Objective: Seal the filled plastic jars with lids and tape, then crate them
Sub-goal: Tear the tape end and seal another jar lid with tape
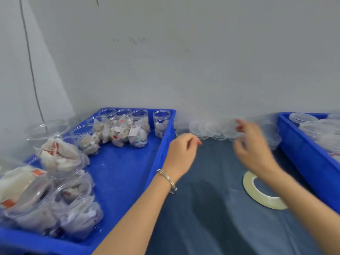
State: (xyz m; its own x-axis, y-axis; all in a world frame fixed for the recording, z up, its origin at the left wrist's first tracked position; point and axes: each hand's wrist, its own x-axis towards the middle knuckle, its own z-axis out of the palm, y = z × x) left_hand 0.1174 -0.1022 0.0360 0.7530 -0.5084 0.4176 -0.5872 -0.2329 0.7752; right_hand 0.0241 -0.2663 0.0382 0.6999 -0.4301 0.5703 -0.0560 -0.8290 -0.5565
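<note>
Several open clear plastic jars (136,131) stuffed with white packets stand in the blue crate (160,159) on the left, with larger ones (73,205) at its near corner. A pile of clear lids (207,128) lies against the wall at the back centre. A roll of tape (263,196) lies flat on the dark table cover. My left hand (182,153) hovers beside the crate's right rim, fingers loosely curled around nothing. My right hand (252,144), blurred by motion, is over the lid pile and pinches a clear lid (230,126) between thumb and fingertips.
A second blue crate (301,150) at the right edge holds several jars with lids on (311,126). The white wall stands close behind the lids. Dark blue cloth (211,208) covers the table between the two crates.
</note>
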